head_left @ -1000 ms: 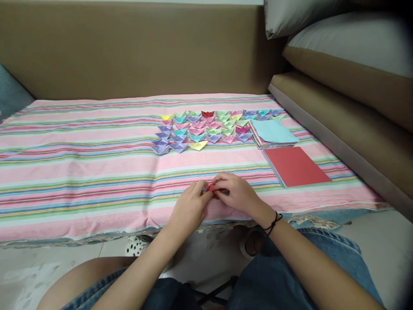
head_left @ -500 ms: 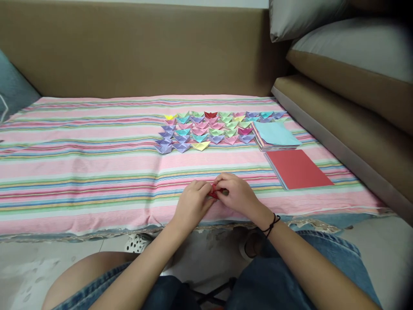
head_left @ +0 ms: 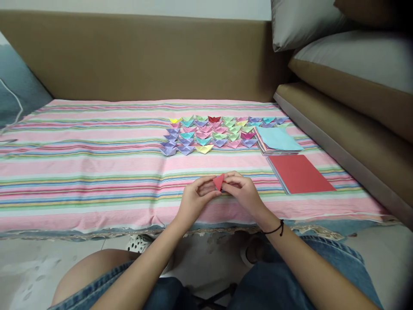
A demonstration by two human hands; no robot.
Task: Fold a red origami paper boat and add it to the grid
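A small folded piece of red paper (head_left: 218,181), showing a triangular face, is held between my two hands above the front part of the striped cloth. My left hand (head_left: 196,198) grips it from the left, thumb below and fingers above. On the other side, my right hand (head_left: 243,191) pinches its right edge, fingers bent; a dark cord circles that wrist. Beyond my hands several folded paper boats (head_left: 204,149) stand in rows, in purple, pink, green, blue, yellow and red.
To the right lies a stack of red-topped paper sheets (head_left: 300,174), with a light-blue-topped stack (head_left: 279,138) behind it. Grey and brown cushions (head_left: 348,116) pile up at the right. A striped cloth (head_left: 80,172) covers the seat, with a brown backrest (head_left: 145,56) behind.
The red paper has turned so that a triangular face shows, where before it was mostly hidden by my fingers. My hands have opened slightly around it. The camera view has tilted a little upward.
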